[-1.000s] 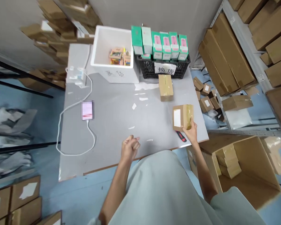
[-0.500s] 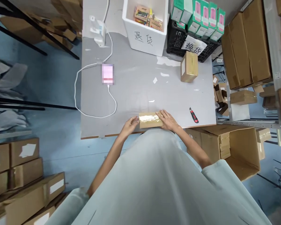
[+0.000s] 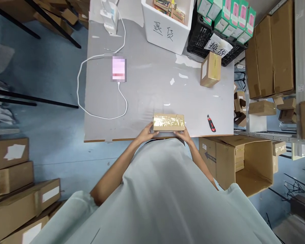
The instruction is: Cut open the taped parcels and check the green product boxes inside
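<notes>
Crosswise, taped box (image 3: 168,122) in the grip of left hand (image 3: 145,133) and right hand (image 3: 184,135), long axis parallel to table edge (image 3: 123,139).

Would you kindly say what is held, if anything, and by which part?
The taped box, held at its near corners by left hand and right hand.

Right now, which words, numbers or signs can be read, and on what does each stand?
"退货": white bin
"换货": paper on black crate
Arrow sign: large open carton
Too small or blurred to read: green boxes, screen, white labels
Held box: no text visible
</notes>
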{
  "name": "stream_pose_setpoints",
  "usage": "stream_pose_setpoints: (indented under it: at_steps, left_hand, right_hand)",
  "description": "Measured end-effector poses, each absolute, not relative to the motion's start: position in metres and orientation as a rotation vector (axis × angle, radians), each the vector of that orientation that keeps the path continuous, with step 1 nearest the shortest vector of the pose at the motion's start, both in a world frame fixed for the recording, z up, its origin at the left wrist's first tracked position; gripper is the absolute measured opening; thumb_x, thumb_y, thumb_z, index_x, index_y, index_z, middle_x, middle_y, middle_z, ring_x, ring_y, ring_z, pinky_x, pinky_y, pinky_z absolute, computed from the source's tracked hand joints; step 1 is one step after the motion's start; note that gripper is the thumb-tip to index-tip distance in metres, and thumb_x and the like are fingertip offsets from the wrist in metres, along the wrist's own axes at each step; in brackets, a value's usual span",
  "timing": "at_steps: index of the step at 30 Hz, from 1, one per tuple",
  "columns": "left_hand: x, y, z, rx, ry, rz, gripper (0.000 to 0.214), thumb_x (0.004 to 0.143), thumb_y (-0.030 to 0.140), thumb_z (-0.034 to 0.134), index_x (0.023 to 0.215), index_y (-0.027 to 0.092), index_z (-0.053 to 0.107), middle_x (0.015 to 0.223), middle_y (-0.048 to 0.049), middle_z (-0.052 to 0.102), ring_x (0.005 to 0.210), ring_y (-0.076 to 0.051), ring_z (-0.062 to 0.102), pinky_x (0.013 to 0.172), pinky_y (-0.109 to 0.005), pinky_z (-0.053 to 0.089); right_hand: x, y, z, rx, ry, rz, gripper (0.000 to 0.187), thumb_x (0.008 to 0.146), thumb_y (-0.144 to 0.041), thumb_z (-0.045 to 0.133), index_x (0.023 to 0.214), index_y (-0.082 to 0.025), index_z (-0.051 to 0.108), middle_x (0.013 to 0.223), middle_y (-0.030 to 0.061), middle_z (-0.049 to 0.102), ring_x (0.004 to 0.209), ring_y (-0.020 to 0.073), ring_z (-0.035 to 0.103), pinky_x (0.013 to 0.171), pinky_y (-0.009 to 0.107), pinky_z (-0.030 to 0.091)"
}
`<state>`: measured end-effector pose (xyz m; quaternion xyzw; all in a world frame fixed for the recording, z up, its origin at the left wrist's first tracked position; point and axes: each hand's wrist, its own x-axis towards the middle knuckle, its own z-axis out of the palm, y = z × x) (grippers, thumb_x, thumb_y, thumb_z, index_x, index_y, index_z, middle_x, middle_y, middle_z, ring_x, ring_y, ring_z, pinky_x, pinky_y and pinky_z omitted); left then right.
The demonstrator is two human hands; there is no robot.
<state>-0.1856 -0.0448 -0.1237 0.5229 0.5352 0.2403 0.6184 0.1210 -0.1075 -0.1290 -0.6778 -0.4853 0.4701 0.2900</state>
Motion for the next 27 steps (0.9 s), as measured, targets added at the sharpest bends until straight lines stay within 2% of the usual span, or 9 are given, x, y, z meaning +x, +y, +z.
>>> stream_pose_setpoints:
  at_steps: [4,7,11,14,18,20,23,27]
  left_hand:
    - [-0.196,-0.04,-0.113,1.191,1.246,0.552,0.102,0.076,0.094,0.086,0.141,0.016,0.082,0.153,-0.022,0.08,0.144,-0.045,0.073,0.13,-0.059,0.056]
    - [-0.198,-0.037,-0.111,1.19,1.274,0.566,0.1,0.077,0.094,0.083,0.139,0.017,0.082,0.145,-0.0195,0.084,0.138,-0.044,0.077,0.127,-0.057,0.058]
    - [-0.194,-0.037,-0.115,1.159,1.342,0.572,0.088,0.081,0.082,0.085,0.14,0.016,0.081,0.146,-0.0198,0.083,0.141,-0.042,0.076,0.129,-0.056,0.057]
    - [-0.201,-0.039,-0.12,1.129,1.394,0.582,0.077,0.086,0.074,0.083,0.14,0.019,0.081,0.156,-0.0187,0.079,0.152,-0.042,0.069,0.137,-0.058,0.048]
    - [-0.213,-0.041,-0.125,1.065,1.5,0.605,0.066,0.096,0.063,0.074,0.145,0.019,0.079,0.168,-0.0195,0.071,0.163,-0.041,0.06,0.139,-0.06,0.045]
    - [-0.213,-0.04,-0.127,1.054,1.51,0.607,0.06,0.096,0.056,0.073,0.143,0.02,0.08,0.165,-0.0189,0.073,0.162,-0.04,0.061,0.139,-0.06,0.045]
    - [-0.208,-0.039,-0.127,1.07,1.48,0.604,0.05,0.092,0.045,0.076,0.134,0.019,0.084,0.153,-0.017,0.081,0.156,-0.038,0.067,0.141,-0.059,0.043]
    - [-0.201,-0.037,-0.119,1.082,1.473,0.612,0.054,0.087,0.037,0.081,0.136,0.014,0.083,0.141,-0.0219,0.085,0.148,-0.04,0.074,0.137,-0.057,0.049]
  right_hand:
    - [0.12,-0.105,-0.119,-1.765,-1.108,1.279,0.08,0.099,-0.078,0.074,0.151,-0.018,0.074,0.149,0.0176,0.081,0.138,0.0349,0.077,0.125,0.051,0.06]
    - [0.119,-0.098,-0.113,-1.787,-1.135,1.283,0.076,0.103,-0.08,0.066,0.145,-0.018,0.078,0.143,0.0158,0.085,0.133,0.0354,0.081,0.122,0.051,0.062]
    - [0.11,-0.093,-0.113,-1.873,-1.146,1.315,0.07,0.101,-0.08,0.071,0.137,-0.021,0.083,0.131,0.0134,0.089,0.126,0.0368,0.084,0.121,0.055,0.063]
    - [0.105,-0.099,-0.119,-1.858,-1.108,1.301,0.074,0.103,-0.077,0.07,0.152,-0.022,0.077,0.146,0.0134,0.085,0.138,0.0342,0.08,0.125,0.053,0.062]
    - [0.104,-0.115,-0.126,-1.896,-0.931,1.297,0.088,0.106,-0.078,0.065,0.169,-0.017,0.062,0.164,0.0218,0.074,0.152,0.0362,0.073,0.126,0.054,0.062]
    - [0.103,-0.121,-0.127,-1.895,-0.904,1.325,0.089,0.107,-0.079,0.064,0.17,-0.016,0.061,0.167,0.0228,0.071,0.154,0.0367,0.071,0.126,0.054,0.062]
    - [0.099,-0.125,-0.124,-1.809,-0.991,1.373,0.089,0.105,-0.081,0.067,0.169,-0.019,0.061,0.172,0.0184,0.068,0.157,0.0344,0.068,0.129,0.052,0.06]
    - [0.095,-0.124,-0.113,-1.84,-1.057,1.297,0.094,0.101,-0.082,0.071,0.17,-0.019,0.061,0.172,0.0186,0.065,0.162,0.0351,0.061,0.135,0.054,0.055]
